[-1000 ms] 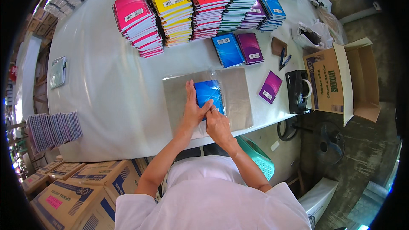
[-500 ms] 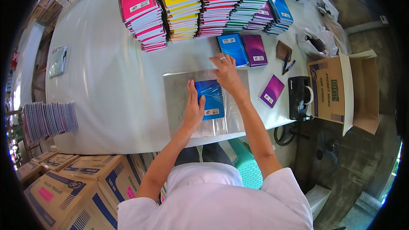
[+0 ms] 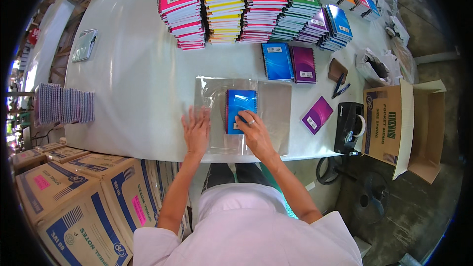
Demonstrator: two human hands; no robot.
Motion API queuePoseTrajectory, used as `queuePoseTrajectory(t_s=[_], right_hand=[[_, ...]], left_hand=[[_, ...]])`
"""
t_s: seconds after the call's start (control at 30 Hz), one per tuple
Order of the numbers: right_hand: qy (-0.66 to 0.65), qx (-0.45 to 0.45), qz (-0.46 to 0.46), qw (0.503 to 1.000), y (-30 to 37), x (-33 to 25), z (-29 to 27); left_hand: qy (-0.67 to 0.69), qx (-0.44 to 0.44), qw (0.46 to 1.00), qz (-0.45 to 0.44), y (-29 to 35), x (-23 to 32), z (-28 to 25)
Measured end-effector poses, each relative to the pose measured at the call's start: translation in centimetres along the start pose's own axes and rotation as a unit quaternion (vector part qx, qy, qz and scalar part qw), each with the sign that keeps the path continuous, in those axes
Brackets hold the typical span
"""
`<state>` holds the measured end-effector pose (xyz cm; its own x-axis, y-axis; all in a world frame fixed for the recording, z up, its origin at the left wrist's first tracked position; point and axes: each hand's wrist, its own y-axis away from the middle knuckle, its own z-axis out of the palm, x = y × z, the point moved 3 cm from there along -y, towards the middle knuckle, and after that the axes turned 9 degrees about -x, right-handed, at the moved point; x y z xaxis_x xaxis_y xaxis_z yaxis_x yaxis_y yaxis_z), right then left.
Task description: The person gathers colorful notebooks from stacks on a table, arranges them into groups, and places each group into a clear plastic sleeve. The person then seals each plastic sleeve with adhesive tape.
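Note:
A blue spiral notebook (image 3: 242, 99) lies on a clear plastic sheet (image 3: 276, 113) near the table's front edge. A dark purple edge shows along the notebook's left side. Bent fingers of my right hand (image 3: 257, 137) press on the notebook's lower part, partly covering its white label. My left hand (image 3: 197, 132) is open, fingers spread, at the sheet's left edge, apart from the notebook. Beyond the sheet, another blue notebook (image 3: 277, 64) lies beside a purple notebook (image 3: 303, 63). A smaller purple notebook (image 3: 318, 115) rests at an angle to the right.
Tall stacks of pink notebooks (image 3: 181, 15), yellow notebooks (image 3: 222, 12), red notebooks (image 3: 263, 10) and green notebooks (image 3: 295, 5) stand at the back. A black tape dispenser (image 3: 346, 128) and an open carton (image 3: 386, 118) are at right. Closed cartons (image 3: 84, 216) stand at lower left.
My left hand has left the blue notebook and moved left to the sheet's edge, fingers spreading. My right hand has come down from above the notebook onto its lower part. The view has shifted.

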<state>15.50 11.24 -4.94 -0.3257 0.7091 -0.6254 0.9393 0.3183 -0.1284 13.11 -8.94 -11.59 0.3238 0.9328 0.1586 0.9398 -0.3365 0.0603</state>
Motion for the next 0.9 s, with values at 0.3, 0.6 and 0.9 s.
queuePoseTrajectory(t_s=[0.3, 0.6, 0.9], right_hand=[[-0.098, -0.013, 0.041, 0.994, -0.7, 0.2, 0.7], [-0.093, -0.038, 0.198, 0.975, -3.4, -1.1, 2.1], [-0.084, -0.045, 0.186, 0.978, -3.1, -1.6, 1.9]], left_hand=[[0.597, 0.060, 0.773, -0.207, 3.2, 2.8, -3.7], [0.326, -0.062, 0.930, 0.156, 4.4, 6.6, -5.0], [-0.057, 0.051, 0.959, 0.271, -12.0, -2.5, -6.3]])
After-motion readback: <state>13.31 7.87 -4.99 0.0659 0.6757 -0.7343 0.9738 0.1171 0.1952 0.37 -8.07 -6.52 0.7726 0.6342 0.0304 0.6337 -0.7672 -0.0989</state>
